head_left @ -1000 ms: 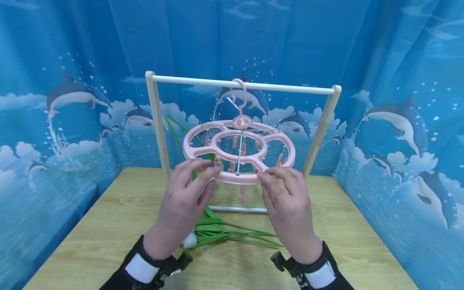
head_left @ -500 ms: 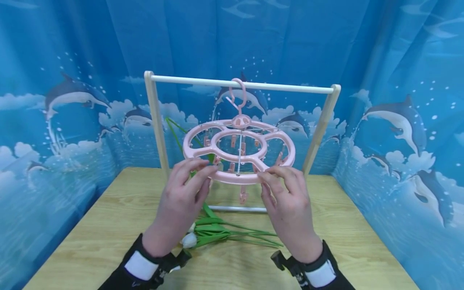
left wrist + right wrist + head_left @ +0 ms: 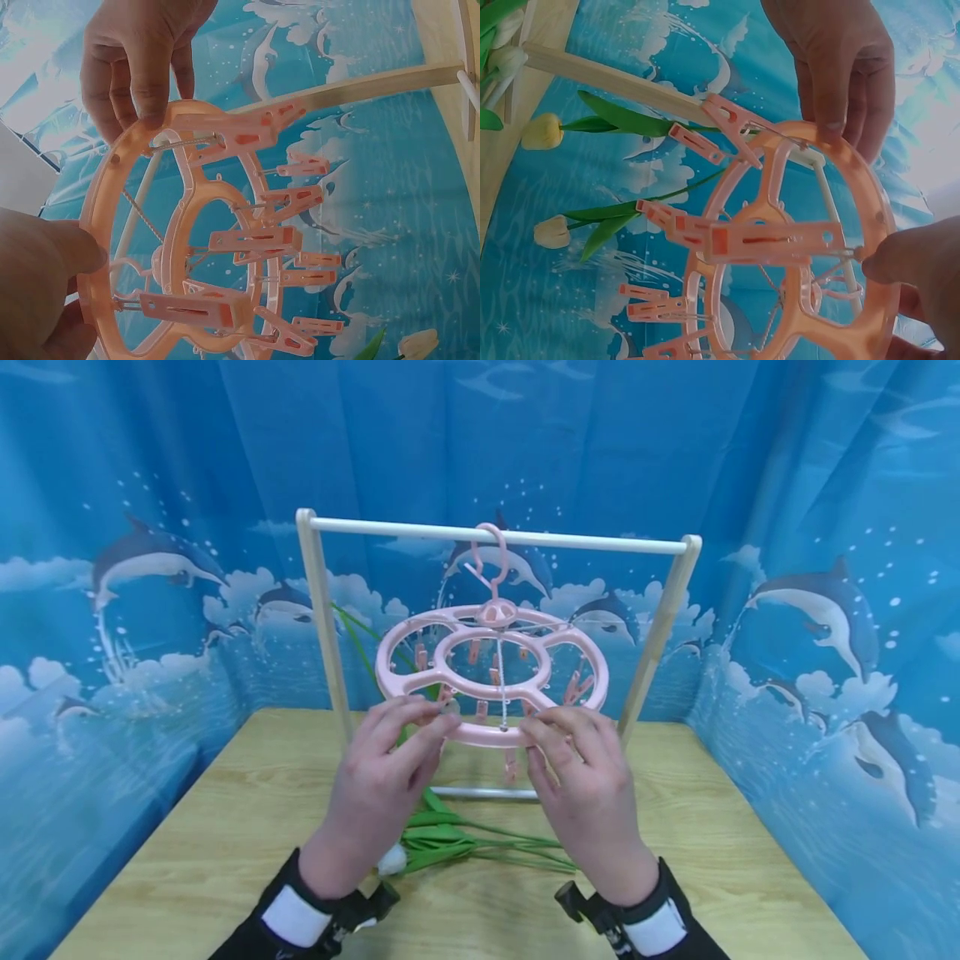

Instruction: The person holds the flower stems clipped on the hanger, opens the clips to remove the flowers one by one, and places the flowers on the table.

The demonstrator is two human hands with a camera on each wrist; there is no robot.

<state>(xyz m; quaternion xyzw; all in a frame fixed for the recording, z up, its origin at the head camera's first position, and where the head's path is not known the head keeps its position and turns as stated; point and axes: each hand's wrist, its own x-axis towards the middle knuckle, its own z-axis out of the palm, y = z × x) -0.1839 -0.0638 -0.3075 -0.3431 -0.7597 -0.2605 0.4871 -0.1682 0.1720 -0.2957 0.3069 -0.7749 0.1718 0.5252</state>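
Observation:
A pink round clip hanger (image 3: 491, 737) with several dangling pegs (image 3: 255, 240) hangs by its hook (image 3: 492, 560) from a white rail (image 3: 600, 542). My left hand (image 3: 386, 768) pinches the near rim, left of the middle, between fingers and thumb. On the same rim, right of the middle, my right hand (image 3: 588, 777) grips with thumb and fingertips. Two tulips, one yellow (image 3: 542, 132) and one cream (image 3: 552, 232), hang heads down at the hanger's left side in the right wrist view; their stems run up to the pegs.
Wooden posts (image 3: 660, 627) carry the rail, with a white lower bar (image 3: 487, 793) between them. Green-stemmed tulips (image 3: 450, 839) with a white bloom (image 3: 392, 860) lie on the wooden table (image 3: 712, 860) below the hands. A blue dolphin curtain (image 3: 600, 443) surrounds the table.
The hanger has turned a little, its near rim moving right and the far pegs left. My right hand has shifted slightly left along the rim. My left hand has barely moved.

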